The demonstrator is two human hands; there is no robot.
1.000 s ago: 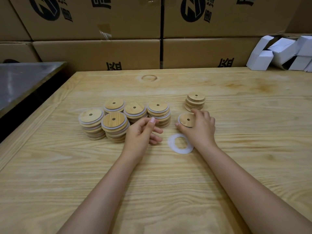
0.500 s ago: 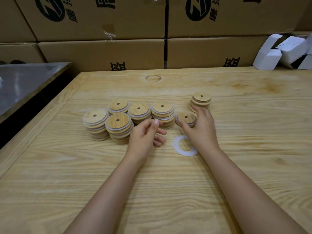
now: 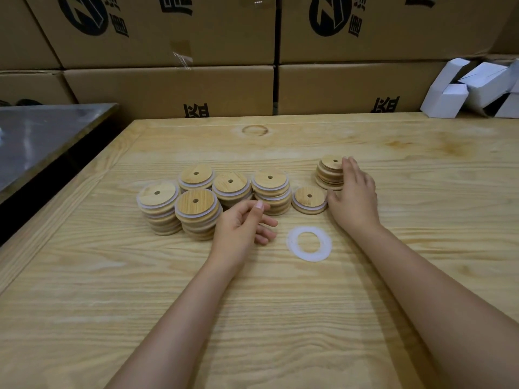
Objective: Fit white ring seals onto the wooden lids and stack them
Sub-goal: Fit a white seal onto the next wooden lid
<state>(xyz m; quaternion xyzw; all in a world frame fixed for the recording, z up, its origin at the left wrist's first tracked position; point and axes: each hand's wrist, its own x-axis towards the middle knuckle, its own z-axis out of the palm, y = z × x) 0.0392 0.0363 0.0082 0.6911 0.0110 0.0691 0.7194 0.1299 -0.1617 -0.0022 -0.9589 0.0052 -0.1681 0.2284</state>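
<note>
Since the earlier frame the right hand (image 3: 354, 195) had let go of the sealed lid and shifted right and away. Its straight, relaxed fingers (image 3: 352, 169) now lay against the side of the stack of bare round wooden lids (image 3: 330, 172), gripping nothing yet. That stack sat just ahead and to the left of the palm, flat faces up. Its top lid looked, by my judgement, like the next thing to lift, with the right hand plainly the nearer one. The one loose flat white ring seal (image 3: 309, 244) lay on the pale wooden table (image 3: 280, 318) between the two hands, a little nearer the person than the right palm and just beside the left fingertips. Being round, it had no long axis to mind. The left hand (image 3: 243, 226) rested loosely curled and held nothing. Counted, there were one loose ring and one bare stack, its lids too close-set to number surely. One short pile of sealed wooden lids (image 3: 309, 200) stood beside the right thumb, and five taller stacks of sealed lids (image 3: 270, 189) to its left. Behind stood brown printed cardboard cartons (image 3: 168, 88), several white folded paper boxes (image 3: 449, 99) at the far right, and a grey metal tabletop (image 3: 42, 136) at the left.
</note>
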